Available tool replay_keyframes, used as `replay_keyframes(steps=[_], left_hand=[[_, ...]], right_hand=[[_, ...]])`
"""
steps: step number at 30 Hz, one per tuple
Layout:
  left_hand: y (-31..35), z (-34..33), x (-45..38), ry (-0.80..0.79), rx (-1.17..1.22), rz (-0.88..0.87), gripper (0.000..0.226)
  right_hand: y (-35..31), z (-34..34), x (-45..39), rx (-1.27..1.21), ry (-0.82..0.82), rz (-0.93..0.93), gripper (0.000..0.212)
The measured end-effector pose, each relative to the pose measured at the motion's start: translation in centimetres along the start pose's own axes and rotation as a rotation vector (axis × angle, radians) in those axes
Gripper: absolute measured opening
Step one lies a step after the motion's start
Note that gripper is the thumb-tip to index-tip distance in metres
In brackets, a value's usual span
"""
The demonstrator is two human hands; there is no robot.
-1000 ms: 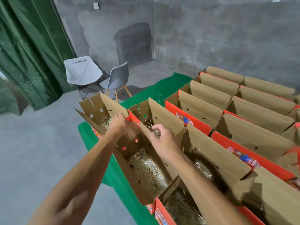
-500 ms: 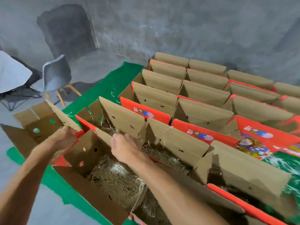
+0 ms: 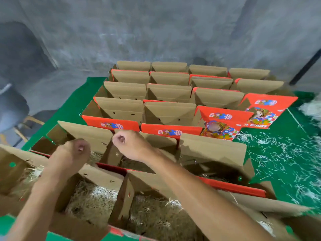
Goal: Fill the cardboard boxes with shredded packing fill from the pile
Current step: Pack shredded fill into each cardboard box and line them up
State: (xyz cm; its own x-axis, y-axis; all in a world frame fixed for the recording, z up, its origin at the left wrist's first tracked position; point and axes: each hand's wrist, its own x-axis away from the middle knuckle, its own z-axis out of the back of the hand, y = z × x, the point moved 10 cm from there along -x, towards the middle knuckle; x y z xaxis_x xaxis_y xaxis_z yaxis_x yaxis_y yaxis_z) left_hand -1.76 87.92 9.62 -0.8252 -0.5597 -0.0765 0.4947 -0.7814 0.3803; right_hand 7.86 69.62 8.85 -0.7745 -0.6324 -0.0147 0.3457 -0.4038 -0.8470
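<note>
Rows of open cardboard boxes point(image 3: 169, 94) with red printed sides stand on a green-covered table point(image 3: 284, 164). The nearest boxes hold straw-coloured shredded fill point(image 3: 90, 202), and so does the one beside them point(image 3: 156, 218). My left hand point(image 3: 73, 153) hovers over the near-left boxes with its fingers curled into a fist, and nothing shows in it. My right hand point(image 3: 128, 143) is also a curled fist, just in front of a second-row box flap point(image 3: 156, 140). I see nothing held in it. A pale pile of fill point(image 3: 311, 108) lies at the far right edge.
Loose shreds are scattered over the green cover on the right point(image 3: 271, 145). A grey concrete wall point(image 3: 156, 32) rises behind the boxes. A chair point(image 3: 22, 122) stands on the floor to the left, beyond the table's left edge.
The view has swung right across the box rows. Both hands have come off the near box flaps and now hover as fists over the first and second rows.
</note>
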Motion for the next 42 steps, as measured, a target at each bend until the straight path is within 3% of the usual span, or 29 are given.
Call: replay_keyframes(steps=[5, 10, 15, 18, 21, 23, 24, 27, 30, 35, 42], left_hand=[[17.1, -4.6, 3.9, -0.090, 0.190, -0.320, 0.016], [31.2, -10.5, 10.2, -0.165, 0.185, -0.533, 0.018], [40.0, -16.5, 16.3, -0.321, 0.154, -0.569, 0.012], [43.4, -21.0, 19.7, -0.553, 0.147, -0.550, 0.018], [43.6, -25.5, 22.2, -0.765, 0.002, -0.453, 0.024], [42.6, -27.1, 23.4, -0.856, -0.092, -0.418, 0.035], [42.2, -27.5, 23.9, -0.887, -0.106, -0.407, 0.038], [41.4, -27.0, 23.9, -0.873, -0.081, -0.395, 0.042], [40.5, -26.1, 23.0, -0.842, -0.104, -0.402, 0.040], [37.6, -25.2, 20.7, -0.854, -0.138, -0.352, 0.042], [35.7, -23.4, 16.9, -0.687, -0.184, -0.353, 0.038]], right_hand=[[5.9, 11.7, 6.2, 0.030, 0.194, -0.079, 0.017], [12.9, 21.7, 14.3, 0.029, 0.296, -0.185, 0.017], [19.2, 28.5, 21.7, 0.063, 0.300, -0.274, 0.017], [23.1, 31.5, 25.0, 0.157, 0.307, -0.350, 0.023], [27.7, 32.5, 27.3, 0.274, 0.262, -0.547, 0.071], [30.6, 29.9, 28.0, 0.182, 0.057, -0.689, 0.103], [31.5, 28.2, 28.1, 0.079, -0.046, -0.732, 0.106], [32.1, 24.8, 27.0, -0.122, -0.156, -0.753, 0.070], [32.2, 22.4, 25.2, -0.104, -0.214, -0.733, 0.045], [32.1, 21.6, 23.6, -0.082, -0.197, -0.772, 0.039], [29.6, 17.4, 19.9, -0.272, -0.153, -0.748, 0.053]])
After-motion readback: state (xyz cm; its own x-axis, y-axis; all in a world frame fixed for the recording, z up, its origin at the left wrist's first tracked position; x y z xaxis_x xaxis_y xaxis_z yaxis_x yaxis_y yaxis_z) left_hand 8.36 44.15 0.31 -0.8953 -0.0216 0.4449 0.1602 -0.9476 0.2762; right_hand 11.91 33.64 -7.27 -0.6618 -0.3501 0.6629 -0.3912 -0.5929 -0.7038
